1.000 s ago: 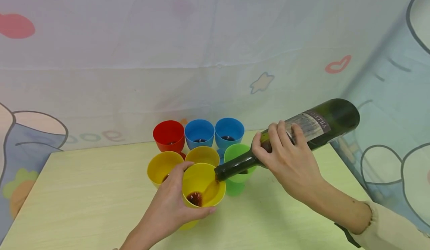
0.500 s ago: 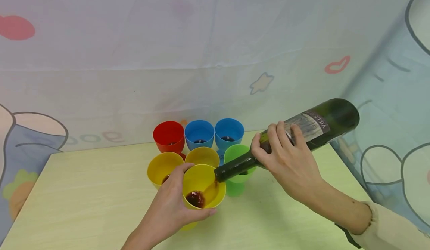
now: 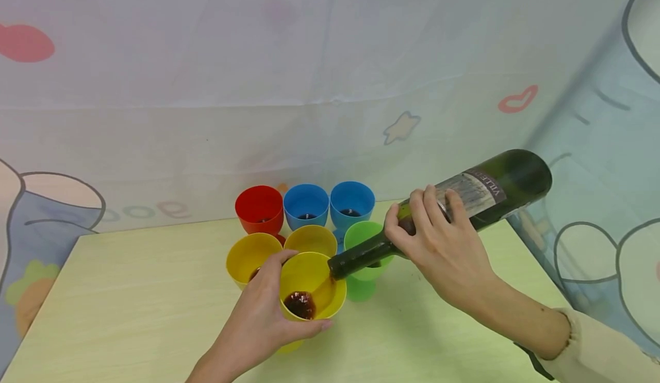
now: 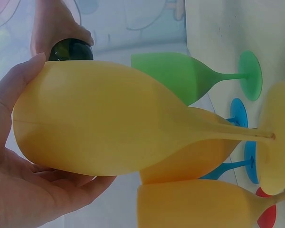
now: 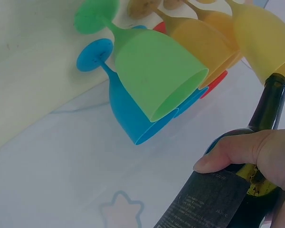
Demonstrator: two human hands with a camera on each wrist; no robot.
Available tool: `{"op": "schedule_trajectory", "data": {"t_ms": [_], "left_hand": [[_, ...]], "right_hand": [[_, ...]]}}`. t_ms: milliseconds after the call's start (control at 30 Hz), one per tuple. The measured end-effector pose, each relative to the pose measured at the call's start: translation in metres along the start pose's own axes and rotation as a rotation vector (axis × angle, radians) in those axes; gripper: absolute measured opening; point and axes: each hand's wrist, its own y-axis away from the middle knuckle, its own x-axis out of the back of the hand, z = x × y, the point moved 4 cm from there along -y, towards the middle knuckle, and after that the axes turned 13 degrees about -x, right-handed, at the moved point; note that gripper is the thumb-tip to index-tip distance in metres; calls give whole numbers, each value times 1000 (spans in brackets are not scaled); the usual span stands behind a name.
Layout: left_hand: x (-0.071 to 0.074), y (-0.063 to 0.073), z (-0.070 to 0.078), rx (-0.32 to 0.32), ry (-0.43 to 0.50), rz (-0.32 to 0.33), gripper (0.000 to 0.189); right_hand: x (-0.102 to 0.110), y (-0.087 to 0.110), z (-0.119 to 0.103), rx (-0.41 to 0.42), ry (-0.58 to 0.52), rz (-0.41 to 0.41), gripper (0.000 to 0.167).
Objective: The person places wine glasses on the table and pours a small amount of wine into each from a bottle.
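My left hand (image 3: 263, 308) holds the bowl of a yellow goblet (image 4: 99, 118) between thumb and fingers, its stem and round foot showing in the left wrist view. Dark red liquid (image 3: 300, 304) lies in the goblet's bottom. My right hand (image 3: 446, 245) grips a dark green wine bottle (image 3: 513, 180) round its shoulder, tilted with the neck down to the left. The bottle's mouth is right at the goblet's rim, and a thin reddish-brown stream runs down the inside wall. In the right wrist view the thumb lies along the dark back label (image 5: 204, 199).
Close behind stand two more yellow goblets (image 3: 252, 254), a green goblet (image 3: 363, 234), two blue goblets (image 3: 306, 202) and a red goblet (image 3: 259, 205). Several hold a little dark liquid. They stand on a pale yellow table (image 3: 129, 291), with a printed cloth (image 3: 206, 85) hanging behind.
The dark liquid in the held yellow goblet has spread a little wider. Both hands and the bottle have stayed almost still.
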Motion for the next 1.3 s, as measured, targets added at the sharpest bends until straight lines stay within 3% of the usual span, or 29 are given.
{"op": "schedule_trajectory", "data": {"t_ms": [1067, 1300], "left_hand": [[-1, 1, 2, 3, -15, -3, 93], [-2, 1, 1, 9, -21, -5, 94]], "right_hand": [[0, 1, 1, 15, -25, -1, 65], [0, 1, 1, 13, -44, 15, 59]]}}
